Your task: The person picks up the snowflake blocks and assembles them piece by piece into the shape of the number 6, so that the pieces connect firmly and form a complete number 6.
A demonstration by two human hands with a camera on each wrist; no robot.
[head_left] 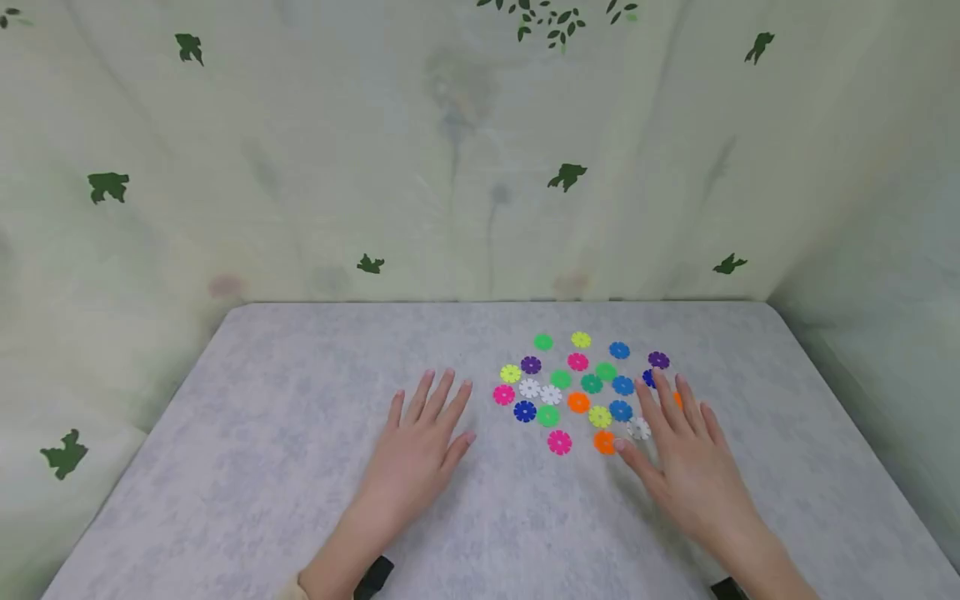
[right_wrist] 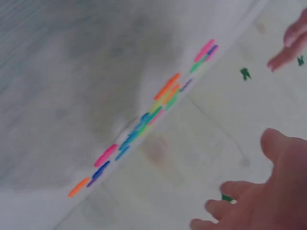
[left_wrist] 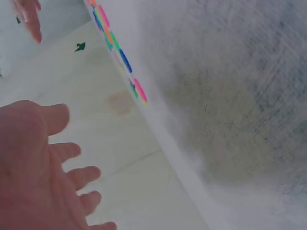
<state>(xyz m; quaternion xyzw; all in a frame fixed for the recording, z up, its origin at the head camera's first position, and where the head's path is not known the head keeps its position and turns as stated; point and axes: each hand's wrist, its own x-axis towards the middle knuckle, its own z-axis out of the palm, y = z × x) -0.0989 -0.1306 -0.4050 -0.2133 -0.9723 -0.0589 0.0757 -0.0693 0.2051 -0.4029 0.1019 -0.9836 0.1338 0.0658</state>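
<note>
Several flat, notched flower-shaped plastic discs lie scattered right of the table's middle, in pink, orange, green, yellow, blue, purple and white. My left hand [head_left: 416, 454] is spread palm down to their left, holding nothing; a pink disc [head_left: 503, 394] is the nearest one. Over the right edge of the group, my right hand [head_left: 686, 462] has its fingers spread and grips nothing. Its thumb tip is beside an orange disc [head_left: 604, 442] and a white disc [head_left: 639, 428]; whether it touches them I cannot tell. The fingers partly cover a dark blue disc [head_left: 649, 378] and another orange disc [head_left: 678, 399].
The discs lie on a table with a mottled grey top [head_left: 300, 375]. Behind it and at both sides hangs a pale curtain [head_left: 337, 150] printed with green birds and leaves. Black wrist straps [head_left: 372, 577] show at the bottom of the head view.
</note>
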